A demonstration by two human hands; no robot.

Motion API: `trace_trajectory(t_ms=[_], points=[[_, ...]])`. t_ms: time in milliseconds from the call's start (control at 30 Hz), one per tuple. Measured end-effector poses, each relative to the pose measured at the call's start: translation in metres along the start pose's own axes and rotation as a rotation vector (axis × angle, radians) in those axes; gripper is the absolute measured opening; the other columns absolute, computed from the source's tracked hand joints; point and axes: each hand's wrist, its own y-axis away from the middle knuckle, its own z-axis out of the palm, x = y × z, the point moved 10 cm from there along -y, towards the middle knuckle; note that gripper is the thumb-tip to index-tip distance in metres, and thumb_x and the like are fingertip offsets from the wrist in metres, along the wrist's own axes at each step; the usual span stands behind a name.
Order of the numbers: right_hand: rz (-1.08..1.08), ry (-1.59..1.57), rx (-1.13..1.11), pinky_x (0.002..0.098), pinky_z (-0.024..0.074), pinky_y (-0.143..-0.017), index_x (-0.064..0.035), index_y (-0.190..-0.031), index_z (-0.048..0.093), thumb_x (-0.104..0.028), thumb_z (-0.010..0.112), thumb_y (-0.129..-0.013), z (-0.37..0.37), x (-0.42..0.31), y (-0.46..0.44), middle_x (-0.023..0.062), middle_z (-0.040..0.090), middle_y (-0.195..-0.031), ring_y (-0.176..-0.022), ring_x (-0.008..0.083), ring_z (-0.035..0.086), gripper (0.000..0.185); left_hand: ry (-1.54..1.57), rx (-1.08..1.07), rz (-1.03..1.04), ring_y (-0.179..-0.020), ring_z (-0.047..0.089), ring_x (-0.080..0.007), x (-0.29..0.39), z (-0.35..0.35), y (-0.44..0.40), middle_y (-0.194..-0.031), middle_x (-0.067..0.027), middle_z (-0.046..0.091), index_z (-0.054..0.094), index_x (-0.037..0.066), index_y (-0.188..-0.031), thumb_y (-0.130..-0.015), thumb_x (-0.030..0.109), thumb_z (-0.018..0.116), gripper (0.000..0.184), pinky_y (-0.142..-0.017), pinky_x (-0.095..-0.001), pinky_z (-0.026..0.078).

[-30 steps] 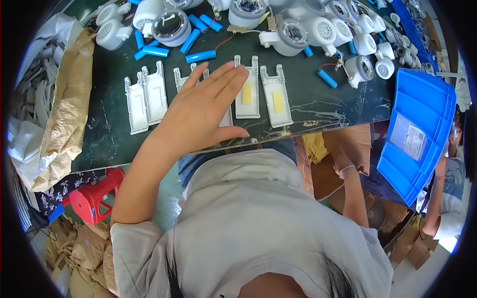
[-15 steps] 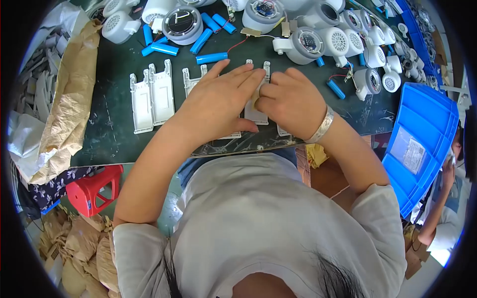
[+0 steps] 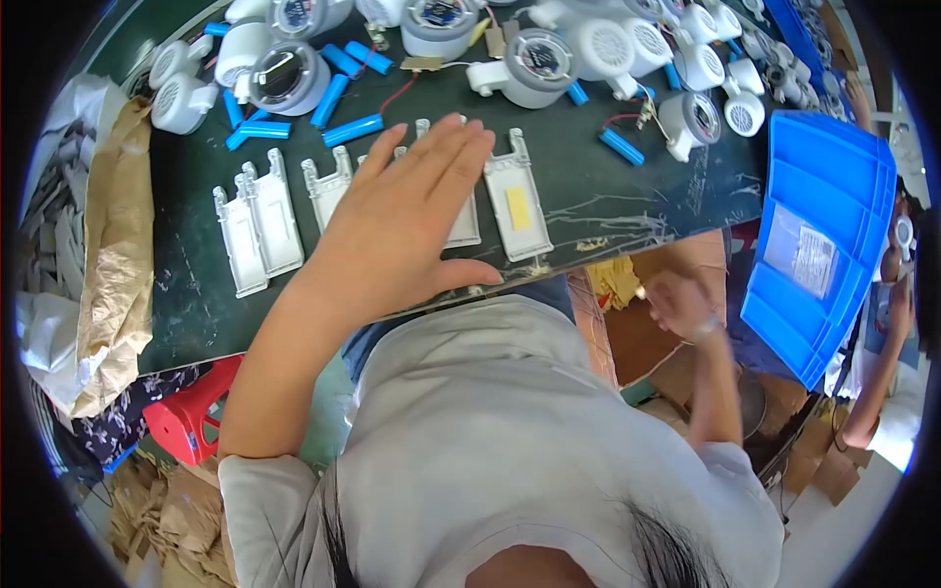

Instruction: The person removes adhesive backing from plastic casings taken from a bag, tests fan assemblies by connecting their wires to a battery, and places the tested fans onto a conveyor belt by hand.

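My left hand lies flat, fingers stretched and thumb out, over a row of white plastic covers; it partly hides the middle ones. Just right of its fingers, a white plastic cover carries a yellow rectangular pad. Two more white covers lie side by side at the left. Beyond the table's front edge and below it, my right hand is curled and a little blurred, with a small whitish bit at its fingertips that I cannot make out.
White fan housings and blue cylindrical batteries on wires crowd the back. A brown paper-lined bag stands left, a blue crate right. Below the front edge is an open cardboard box. Another person's arm shows far right.
My right hand has left the cover and moved down and right, past the table edge, uncovering the yellow pad. My left hand stays spread over the covers. The whole view has shifted slightly.
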Motion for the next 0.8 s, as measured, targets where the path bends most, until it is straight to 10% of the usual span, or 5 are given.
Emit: trace_trajectory(t_ms=[67, 200, 333, 400, 800], points=[[-0.206, 0.453, 0.27, 0.0376, 0.0509, -0.066, -0.0018, -0.093, 0.057, -0.007, 0.052, -0.082, 0.046, 0.124, -0.08, 0.0145, 0.063, -0.073, -0.07, 0.0296, 0.064, 0.013, -0.016, -0.05, 0.013, -0.127, 0.036, -0.0308, 0.009, 0.015, -0.007, -0.134, -0.0174, 0.04, 0.031, -0.002, -0.132, -0.058, 0.039, 0.077, 0.096, -0.104, -0.0467, 0.026], [0.07, 0.576, 0.179, 0.0408, 0.0481, -0.074, -0.0048, -0.102, 0.06, -0.009, 0.054, -0.081, 0.015, 0.071, -0.051, 0.0181, 0.063, -0.089, -0.088, 0.0344, 0.06, 0.022, -0.116, -0.076, -0.011, -0.125, 0.038, -0.0293, 0.007, 0.033, -0.019, -0.132, -0.0175, 0.042, 0.033, -0.002, -0.131, -0.063, 0.043, 0.074, 0.091, -0.104, -0.0469, 0.026], [-1.114, 0.36, 0.633, 0.033, 0.0428, -0.064, -0.0097, -0.08, 0.064, -0.006, 0.065, -0.064, -0.042, -0.191, 0.087, 0.0041, 0.056, -0.081, -0.073, 0.0228, 0.053, 0.017, -0.099, -0.133, -0.037, -0.125, 0.039, -0.0281, 0.007, 0.033, -0.021, -0.13, -0.0195, 0.044, 0.034, -0.003, -0.129, -0.063, 0.04, 0.075, 0.088, -0.105, -0.0464, 0.025], [-1.309, 0.444, 0.642, 0.0302, 0.0403, -0.066, -0.0127, -0.077, 0.064, -0.011, 0.064, -0.06, -0.027, -0.239, 0.08, 0.0002, 0.051, -0.077, -0.073, 0.0182, 0.049, 0.016, -0.096, -0.138, -0.058, -0.124, 0.039, -0.0279, 0.005, 0.035, -0.021, -0.129, -0.0203, 0.045, 0.035, -0.003, -0.129, -0.063, 0.039, 0.075, 0.087, -0.105, -0.046, 0.025], [-1.188, 0.703, 0.526, 0.0327, 0.0437, -0.058, -0.0057, -0.084, 0.057, -0.006, 0.057, -0.068, -0.008, -0.268, 0.019, 0.0056, 0.051, -0.075, -0.065, 0.0232, 0.054, 0.016, -0.074, -0.126, -0.054, -0.125, 0.038, -0.027, 0.004, 0.037, -0.02, -0.13, -0.02, 0.044, 0.036, -0.004, -0.128, -0.064, 0.037, 0.074, 0.085, -0.106, -0.0448, 0.023]])
